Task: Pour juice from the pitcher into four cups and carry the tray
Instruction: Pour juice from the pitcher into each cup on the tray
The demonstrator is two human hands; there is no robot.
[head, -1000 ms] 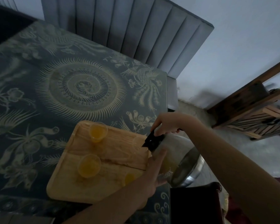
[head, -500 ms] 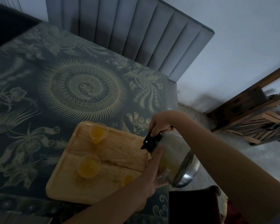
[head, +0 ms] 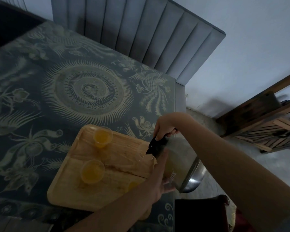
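The right hand point(head: 165, 127) grips the black handle of a tilted clear glass pitcher point(head: 177, 166) right of centre; the left hand point(head: 159, 180), fingers spread flat, braces its side. Its black spout hangs over a rectangular wooden tray point(head: 65, 193) carrying round clear plastic cups of orange juice point(head: 92, 171) on the patterned tablecloth point(head: 40, 84).

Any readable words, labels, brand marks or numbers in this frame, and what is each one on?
Printed lettering on the glass wall of the pitcher, near its base beside the left hand: too blurred and distorted to read.
Tablecloth: ornamental pattern only, no text.
Wooden tray and cups: none.
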